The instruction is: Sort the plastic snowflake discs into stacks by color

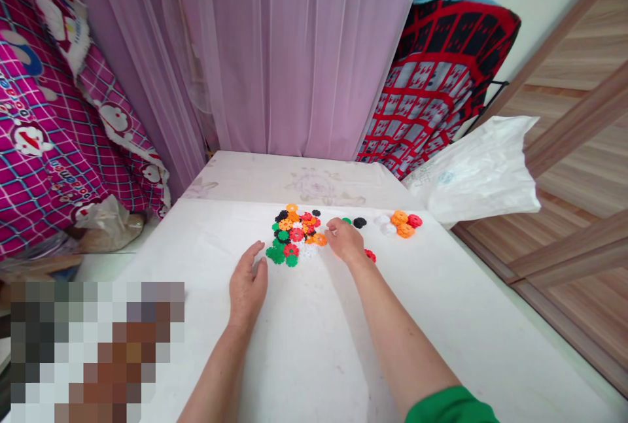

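Observation:
A pile of flower-shaped plastic discs (296, 234) in green, orange, red, black and white lies on the white tabletop (294, 357). Just left of the pile, my left hand (249, 282) rests with thumb and fingers apart, holding nothing. My right hand (346, 240) is at the pile's right side, fingers curled; whether anything is between the fingertips is too small to tell. Beyond that hand lie a black disc (360, 222) and a bit of green. A red disc (371, 255) shows beside my right wrist. Farther right are orange discs (405, 229), with white and red ones beside them.
A white plastic bag (483, 171) hangs over the table's right edge. Behind the table is a purple curtain (294, 50). Patterned cloths hang at left (63, 122) and right (426, 83). A wooden door (574, 148) stands at the right. The lower left is pixelated.

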The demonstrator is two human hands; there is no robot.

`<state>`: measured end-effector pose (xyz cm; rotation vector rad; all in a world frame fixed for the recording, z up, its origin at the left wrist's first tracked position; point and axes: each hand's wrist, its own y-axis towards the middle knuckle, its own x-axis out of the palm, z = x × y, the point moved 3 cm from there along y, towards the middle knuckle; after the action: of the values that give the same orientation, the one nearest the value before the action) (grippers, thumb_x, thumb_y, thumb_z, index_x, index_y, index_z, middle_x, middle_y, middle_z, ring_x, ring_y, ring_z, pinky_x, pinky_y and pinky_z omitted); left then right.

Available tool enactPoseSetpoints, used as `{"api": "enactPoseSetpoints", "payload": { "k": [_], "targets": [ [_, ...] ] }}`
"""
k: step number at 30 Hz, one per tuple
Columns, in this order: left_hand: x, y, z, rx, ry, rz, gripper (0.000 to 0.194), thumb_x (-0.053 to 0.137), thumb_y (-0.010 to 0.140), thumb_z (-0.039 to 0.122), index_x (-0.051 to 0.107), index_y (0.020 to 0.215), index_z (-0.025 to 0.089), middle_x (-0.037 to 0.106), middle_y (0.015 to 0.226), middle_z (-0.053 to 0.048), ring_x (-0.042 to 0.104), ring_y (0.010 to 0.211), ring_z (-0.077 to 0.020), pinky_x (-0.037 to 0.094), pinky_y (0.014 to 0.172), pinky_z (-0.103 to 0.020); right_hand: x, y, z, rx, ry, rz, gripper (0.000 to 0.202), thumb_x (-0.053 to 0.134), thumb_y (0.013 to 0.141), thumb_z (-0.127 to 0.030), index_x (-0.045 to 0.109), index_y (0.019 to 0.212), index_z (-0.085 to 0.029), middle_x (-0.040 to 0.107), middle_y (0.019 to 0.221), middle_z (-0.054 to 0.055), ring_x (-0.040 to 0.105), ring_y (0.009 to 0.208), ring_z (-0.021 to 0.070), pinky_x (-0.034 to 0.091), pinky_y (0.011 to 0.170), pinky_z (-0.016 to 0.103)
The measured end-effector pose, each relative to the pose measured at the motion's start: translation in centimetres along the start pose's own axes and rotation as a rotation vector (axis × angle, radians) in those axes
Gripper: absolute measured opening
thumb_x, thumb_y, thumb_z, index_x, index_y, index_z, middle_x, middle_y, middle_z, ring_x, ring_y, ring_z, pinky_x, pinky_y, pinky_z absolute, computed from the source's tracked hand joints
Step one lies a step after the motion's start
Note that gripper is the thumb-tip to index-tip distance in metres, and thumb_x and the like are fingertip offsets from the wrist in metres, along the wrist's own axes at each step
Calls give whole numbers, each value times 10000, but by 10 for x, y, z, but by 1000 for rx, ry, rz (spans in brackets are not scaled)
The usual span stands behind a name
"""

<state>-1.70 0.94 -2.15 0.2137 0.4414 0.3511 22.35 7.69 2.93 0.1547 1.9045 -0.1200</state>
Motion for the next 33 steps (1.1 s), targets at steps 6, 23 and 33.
{"api": "enactPoseSetpoints", "payload": {
  "k": [6, 23, 33],
  "targets": [
    [-1, 0, 3, 5, -5, 6, 338, 490, 853, 290, 629, 1157, 237, 651, 1255, -49, 573, 1200, -201, 413, 1073, -382, 0, -12, -8, -129, -177, -11, 309, 570, 830, -368, 640, 1094, -224, 692, 1058, 68, 576, 1049, 237, 407, 828, 309],
    [0, 0, -1, -8, 14, -1, 347, 501, 846, 292, 633, 1162, 237, 644, 1274, -50, 570, 1206, -211, 430, 1055, -393, -33, -10, 38, -75, -99, -12, 349, 575, 820, -343, 606, 1148, -230, 702, 1109, 27, 616, 1014, 210, 417, 805, 300],
    [-2, 2, -2, -9, 12, 0, 343, 503, 848, 303, 636, 1158, 241, 640, 1277, -49, 568, 1208, -210, 414, 1071, -398, -22, -30, 44, -272, -249, -30, 283, 583, 799, -293, 638, 1066, -216, 703, 1054, 45, 569, 1036, 222, 341, 824, 308]
  ]
}}
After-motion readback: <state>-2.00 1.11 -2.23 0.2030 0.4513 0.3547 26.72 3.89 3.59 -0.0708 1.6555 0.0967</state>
